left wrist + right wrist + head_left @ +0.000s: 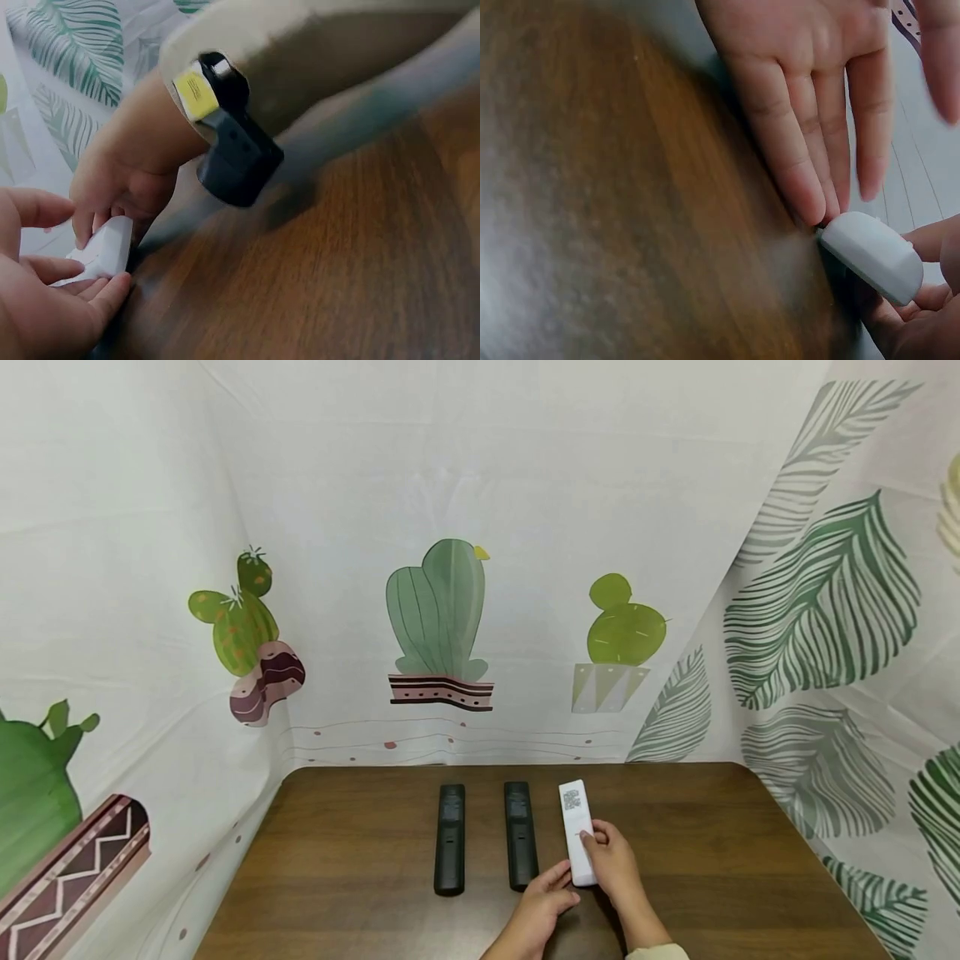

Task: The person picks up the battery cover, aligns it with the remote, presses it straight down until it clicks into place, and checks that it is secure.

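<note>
A white remote control (574, 817) with a printed square code at its far end is on the wooden table, its near end also seen in the left wrist view (109, 246). My right hand (617, 867) grips it from the right, thumb across its upper surface and fingers along the side. At its lower left edge, my left hand (537, 908) has fairly straight fingers whose tips touch the remote or lie right beside it. In the right wrist view, the white remote's rounded end (874, 256) appears just below the left fingertips.
Two black remote controls, one in the middle (521, 835) and one further left (450, 839), lie lengthwise on the brown table (337, 860). A white cloth (525, 468) printed with cacti and leaves hangs behind and beside the table.
</note>
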Action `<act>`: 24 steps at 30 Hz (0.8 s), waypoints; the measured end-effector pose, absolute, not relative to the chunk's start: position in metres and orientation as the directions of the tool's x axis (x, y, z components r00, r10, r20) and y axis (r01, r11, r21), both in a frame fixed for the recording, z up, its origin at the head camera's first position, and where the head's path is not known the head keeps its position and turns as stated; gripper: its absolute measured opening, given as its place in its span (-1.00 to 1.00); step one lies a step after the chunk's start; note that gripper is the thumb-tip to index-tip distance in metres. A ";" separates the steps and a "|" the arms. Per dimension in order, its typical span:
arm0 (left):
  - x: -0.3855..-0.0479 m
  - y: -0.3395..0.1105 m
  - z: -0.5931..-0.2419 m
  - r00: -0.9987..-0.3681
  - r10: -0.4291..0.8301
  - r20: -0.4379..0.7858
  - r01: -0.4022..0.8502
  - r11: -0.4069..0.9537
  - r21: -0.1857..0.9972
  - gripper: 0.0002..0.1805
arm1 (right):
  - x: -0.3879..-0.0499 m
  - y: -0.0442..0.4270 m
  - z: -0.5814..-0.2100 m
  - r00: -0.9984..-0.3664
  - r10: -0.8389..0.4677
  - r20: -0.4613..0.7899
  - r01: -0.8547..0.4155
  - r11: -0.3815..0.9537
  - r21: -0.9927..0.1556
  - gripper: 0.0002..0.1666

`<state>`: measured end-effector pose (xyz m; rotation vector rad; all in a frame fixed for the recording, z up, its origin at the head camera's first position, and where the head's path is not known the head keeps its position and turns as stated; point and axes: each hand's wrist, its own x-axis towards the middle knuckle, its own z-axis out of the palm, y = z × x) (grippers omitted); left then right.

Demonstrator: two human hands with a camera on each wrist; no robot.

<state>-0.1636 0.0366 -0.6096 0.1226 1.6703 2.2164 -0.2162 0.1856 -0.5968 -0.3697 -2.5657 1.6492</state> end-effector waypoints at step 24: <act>-0.175 0.042 -0.611 -0.945 0.321 -0.071 -0.015 0.173 0.985 -0.24 | -0.219 0.194 -0.591 -0.979 0.195 0.065 0.087 0.681 -0.727 -0.59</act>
